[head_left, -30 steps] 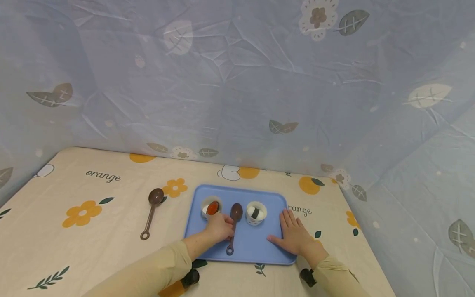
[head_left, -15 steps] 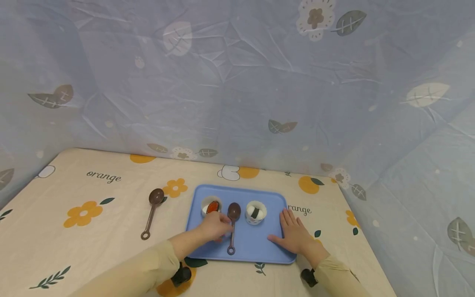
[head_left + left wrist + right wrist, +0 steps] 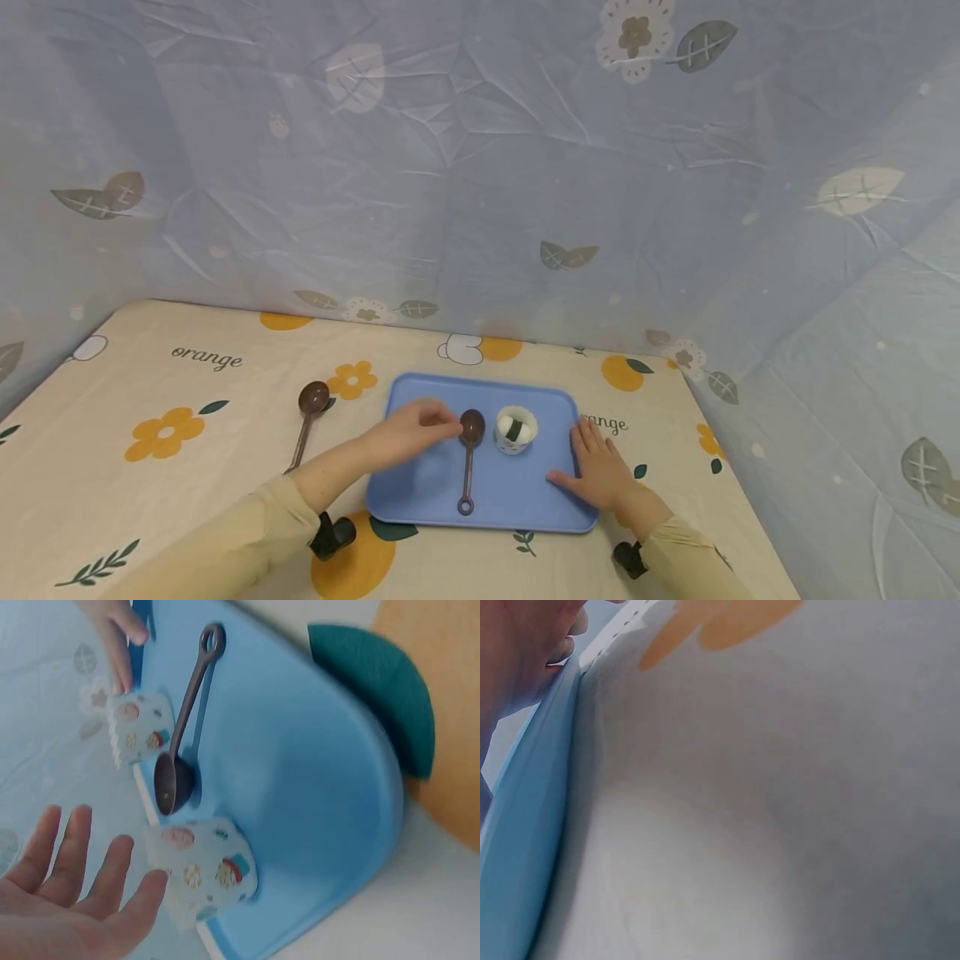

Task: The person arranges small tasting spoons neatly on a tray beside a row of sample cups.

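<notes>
My left hand (image 3: pixel 411 429) hovers over the left part of the blue tray (image 3: pixel 420 504), fingers loosely bent and holding nothing. In the head view it hides the left paper cup; the left wrist view shows that patterned cup (image 3: pixel 214 866) right by the fingertips. A brown spoon (image 3: pixel 470 458) lies on the tray, its bowl close to the left thumb. To its right stands another paper cup (image 3: pixel 506 444) with a white, dark-banded piece (image 3: pixel 515 430) inside. My right hand (image 3: pixel 600 472) rests flat on the tray's right edge, fingers straight.
A second brown spoon (image 3: pixel 307 421) lies on the patterned tablecloth (image 3: pixel 247 417) left of the tray, its handle end partly behind the left forearm. A pale blue fabric wall (image 3: pixel 420 208) rises behind the table.
My left hand has left the spoon on the tray and moved left and up, now covering the left cup. That spoon ends slightly left and straighter. The right hand stays nearly still.
</notes>
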The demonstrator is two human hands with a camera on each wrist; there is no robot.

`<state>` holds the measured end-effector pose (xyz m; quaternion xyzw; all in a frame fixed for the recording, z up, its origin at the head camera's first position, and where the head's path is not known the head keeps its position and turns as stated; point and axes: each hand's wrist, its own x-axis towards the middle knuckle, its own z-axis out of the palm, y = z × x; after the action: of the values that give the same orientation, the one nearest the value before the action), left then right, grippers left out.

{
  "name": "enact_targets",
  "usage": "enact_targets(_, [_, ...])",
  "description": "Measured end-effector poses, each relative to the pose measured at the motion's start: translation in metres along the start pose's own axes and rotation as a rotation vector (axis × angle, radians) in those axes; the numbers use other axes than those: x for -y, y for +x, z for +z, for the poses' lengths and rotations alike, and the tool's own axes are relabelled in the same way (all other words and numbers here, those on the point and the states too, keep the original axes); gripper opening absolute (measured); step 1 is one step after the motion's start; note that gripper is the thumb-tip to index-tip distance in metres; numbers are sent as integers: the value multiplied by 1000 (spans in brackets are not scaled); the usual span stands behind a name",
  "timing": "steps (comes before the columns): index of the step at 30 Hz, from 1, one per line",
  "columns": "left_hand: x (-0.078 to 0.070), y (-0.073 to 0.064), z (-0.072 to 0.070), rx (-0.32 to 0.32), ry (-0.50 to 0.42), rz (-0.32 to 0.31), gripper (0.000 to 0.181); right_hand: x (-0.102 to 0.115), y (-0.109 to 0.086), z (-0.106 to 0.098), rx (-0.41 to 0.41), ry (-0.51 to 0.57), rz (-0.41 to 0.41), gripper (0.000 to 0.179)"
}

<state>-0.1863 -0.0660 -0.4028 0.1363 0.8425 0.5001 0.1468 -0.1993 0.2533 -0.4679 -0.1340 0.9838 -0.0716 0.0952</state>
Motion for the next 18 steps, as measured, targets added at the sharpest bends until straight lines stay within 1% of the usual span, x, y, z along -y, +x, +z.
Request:
enact_targets(2, [0, -2, -5, 0, 23, 29, 30, -1, 0, 0, 8, 13, 6, 91])
enact_targets(7, [0, -8, -18, -63, 114, 68, 36, -1, 0, -1, 29, 26, 12, 91])
enact_targets(9, [2, -10, -23, -83, 146, 73, 37, -1, -1, -1, 35, 21, 10, 91])
enact_targets(13, [10, -14, -33, -119, 214, 89, 38, -3, -1, -1, 36, 13, -1, 91])
enact_targets(18, [24, -18, -47, -174, 289, 104, 40, -5, -1, -1, 50, 5, 2, 92])
